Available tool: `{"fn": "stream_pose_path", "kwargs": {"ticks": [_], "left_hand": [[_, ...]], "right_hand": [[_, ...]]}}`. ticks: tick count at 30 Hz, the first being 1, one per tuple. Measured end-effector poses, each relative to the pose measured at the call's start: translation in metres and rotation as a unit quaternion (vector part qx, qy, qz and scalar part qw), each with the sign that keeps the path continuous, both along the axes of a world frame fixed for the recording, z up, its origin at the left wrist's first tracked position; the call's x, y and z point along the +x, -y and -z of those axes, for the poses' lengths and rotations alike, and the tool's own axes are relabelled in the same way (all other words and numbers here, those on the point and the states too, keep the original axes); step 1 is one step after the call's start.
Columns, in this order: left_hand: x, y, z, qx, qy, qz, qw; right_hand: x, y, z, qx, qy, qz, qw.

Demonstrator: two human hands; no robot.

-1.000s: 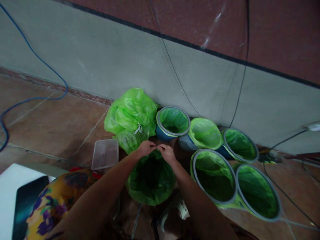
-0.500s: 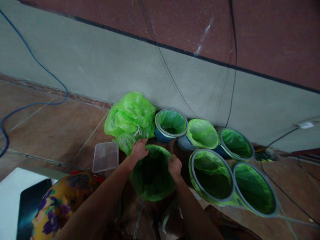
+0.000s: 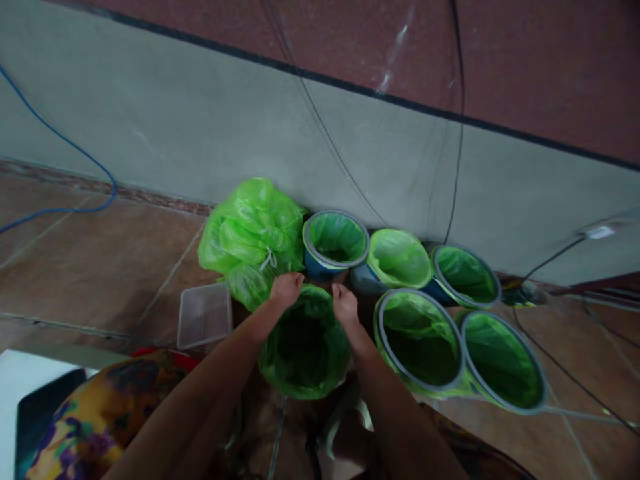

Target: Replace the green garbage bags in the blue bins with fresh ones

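Where the two hands meet, everything else is placed from them. Grey wall (image 3: 200, 133) rises beyond both grips, with a dark red band above it. Tiled floor (image 3: 100, 260) spreads under them and off to the left. Tied green bag (image 3: 250, 233), full and knotted with a white tie, sits just beyond and left of the left grip, against the wall. Large grey-rimmed bin (image 3: 381, 317), lined green, stands just right of the right grip; a second like it is close beside it, further right. Green liner (image 3: 320, 381) sits on the near side of the grips, draped over a bin between the forearms, mouth open, dark inside. Blue bin (image 3: 313, 267), also lined green, stands just beyond the grips, toward the wall; two more lined bins follow to its right. Clear tub (image 3: 204, 315) lies on the floor left of the left grip, near but apart.

Left hand (image 3: 285, 290): grip closed on the liner's far rim, fingers curled over it. Right hand (image 3: 345, 305): grip closed on the same rim, just right of the left, small gap between hands. Blue cable (image 3: 113, 189) trails well to the left.
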State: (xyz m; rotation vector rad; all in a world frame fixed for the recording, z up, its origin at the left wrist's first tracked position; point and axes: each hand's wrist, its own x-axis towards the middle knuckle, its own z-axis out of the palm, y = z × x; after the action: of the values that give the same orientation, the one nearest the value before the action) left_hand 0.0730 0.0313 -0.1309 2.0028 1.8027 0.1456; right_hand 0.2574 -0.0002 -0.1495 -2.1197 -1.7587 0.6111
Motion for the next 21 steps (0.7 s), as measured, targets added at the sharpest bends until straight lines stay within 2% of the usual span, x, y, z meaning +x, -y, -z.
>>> {"fn": "stream_pose_path", "kwargs": {"ticks": [3, 9, 12, 17, 21], "left_hand": [[0.008, -0.003, 0.004, -0.019, -0.004, 0.043, 0.999], [-0.004, 0.007, 0.016, -0.022, 0.030, 0.127, 0.991], [-0.009, 0.010, 0.018, -0.029, -0.009, 0.144, 0.989], [-0.009, 0.012, 0.014, -0.051, -0.067, 0.112, 0.990], [-0.015, 0.012, 0.005, -0.026, -0.057, 0.076, 0.995]], "right_hand": [[0.000, -0.008, 0.009, -0.058, 0.008, -0.045, 0.997], [0.002, 0.005, 0.019, -0.061, 0.000, -0.120, 0.991], [0.001, 0.007, 0.015, -0.082, 0.039, -0.135, 0.987], [0.000, 0.010, 0.008, -0.112, 0.106, -0.108, 0.982], [0.003, 0.024, 0.009, -0.117, 0.115, 0.004, 0.986]]}}
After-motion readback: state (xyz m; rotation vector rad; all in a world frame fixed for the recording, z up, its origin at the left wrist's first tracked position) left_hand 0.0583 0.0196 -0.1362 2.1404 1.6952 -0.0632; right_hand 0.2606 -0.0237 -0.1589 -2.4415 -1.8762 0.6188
